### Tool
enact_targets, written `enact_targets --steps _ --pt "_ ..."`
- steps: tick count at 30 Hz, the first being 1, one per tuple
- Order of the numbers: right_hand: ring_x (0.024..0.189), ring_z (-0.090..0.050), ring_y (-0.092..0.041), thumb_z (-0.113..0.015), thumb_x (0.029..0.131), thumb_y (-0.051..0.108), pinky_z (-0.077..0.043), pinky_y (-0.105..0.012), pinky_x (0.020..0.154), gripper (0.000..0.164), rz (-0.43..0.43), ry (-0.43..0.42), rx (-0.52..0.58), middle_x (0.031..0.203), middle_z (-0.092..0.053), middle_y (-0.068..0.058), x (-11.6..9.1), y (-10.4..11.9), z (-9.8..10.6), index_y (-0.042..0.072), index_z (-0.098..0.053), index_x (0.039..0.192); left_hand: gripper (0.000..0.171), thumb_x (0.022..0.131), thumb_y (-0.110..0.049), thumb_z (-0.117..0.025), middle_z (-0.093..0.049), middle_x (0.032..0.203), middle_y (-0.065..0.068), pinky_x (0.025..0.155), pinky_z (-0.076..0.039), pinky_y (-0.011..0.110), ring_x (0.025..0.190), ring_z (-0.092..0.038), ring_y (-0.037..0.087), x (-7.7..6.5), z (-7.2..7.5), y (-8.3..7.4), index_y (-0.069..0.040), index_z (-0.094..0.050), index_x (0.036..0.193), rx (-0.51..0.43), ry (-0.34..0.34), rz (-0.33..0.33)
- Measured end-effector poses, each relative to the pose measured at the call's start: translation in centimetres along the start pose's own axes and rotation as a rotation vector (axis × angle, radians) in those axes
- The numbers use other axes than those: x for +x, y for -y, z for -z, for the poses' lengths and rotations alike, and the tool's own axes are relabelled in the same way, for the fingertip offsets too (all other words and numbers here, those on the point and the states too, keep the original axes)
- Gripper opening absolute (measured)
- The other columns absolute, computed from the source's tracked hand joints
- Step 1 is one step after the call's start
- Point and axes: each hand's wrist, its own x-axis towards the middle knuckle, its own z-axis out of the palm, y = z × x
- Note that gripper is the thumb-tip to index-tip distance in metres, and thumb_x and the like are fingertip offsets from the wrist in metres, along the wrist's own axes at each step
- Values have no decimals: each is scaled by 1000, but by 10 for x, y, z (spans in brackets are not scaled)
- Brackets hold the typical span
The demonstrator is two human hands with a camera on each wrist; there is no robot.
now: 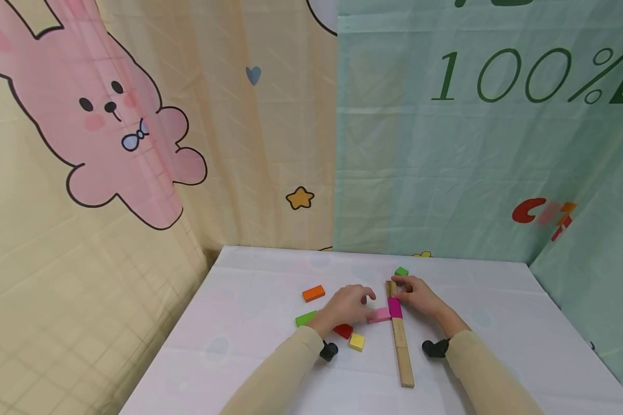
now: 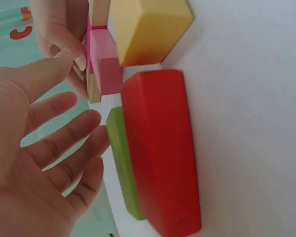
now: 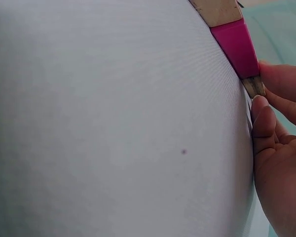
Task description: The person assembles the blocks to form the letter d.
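A straight row of blocks runs away from the person in the head view: plain wooden blocks at the near end, a magenta block, then a wooden end block. A light pink block juts out leftward from beside the magenta one. My right hand pinches the wooden end block between thumb and fingers. With its fingers loosely spread, my left hand hovers left of the row by the pink block and holds nothing.
Near the left hand lie a red block, a yellow block and a light green block. An orange block lies farther back. A small green block sits beyond the row. Printed curtains stand behind the white table.
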Motion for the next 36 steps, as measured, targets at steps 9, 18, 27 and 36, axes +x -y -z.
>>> enact_targets --steps 9,18,27,36 --pt "102 -50 -28 -65 95 10 -50 -34 76 51 -4 -1 -9 126 -56 -15 -1 -1 -2 3 -52 144 32 91 -34 -77 -67 103 -4 70 -48 22 83 -54 8 -10 19 10 -20 -72 119 -18 -12 3" --pt "106 -53 -31 -67 95 13 -53 -36 78 54 -11 -18 9 137 -53 -20 -3 3 -1 1 -50 145 30 92 -28 -75 -66 105 -3 70 -49 23 85 -55 9 -24 28 21 -20 -72 120 -35 7 33" --pt "124 -50 -46 -64 96 13 -55 -47 88 54 -35 -58 -13 140 -49 -26 -20 9 0 2 -46 147 31 83 -28 -84 -64 97 -7 71 -46 22 88 -54 9 -34 18 31 -21 -75 112 18 -17 4" --pt "122 -51 -46 -63 98 16 -53 -52 91 56 -36 -87 -74 142 -46 -26 -53 18 -6 6 -44 149 26 81 -26 -86 -63 92 -8 72 -44 23 88 -51 11 -32 12 35 -20 -77 105 43 -35 9"
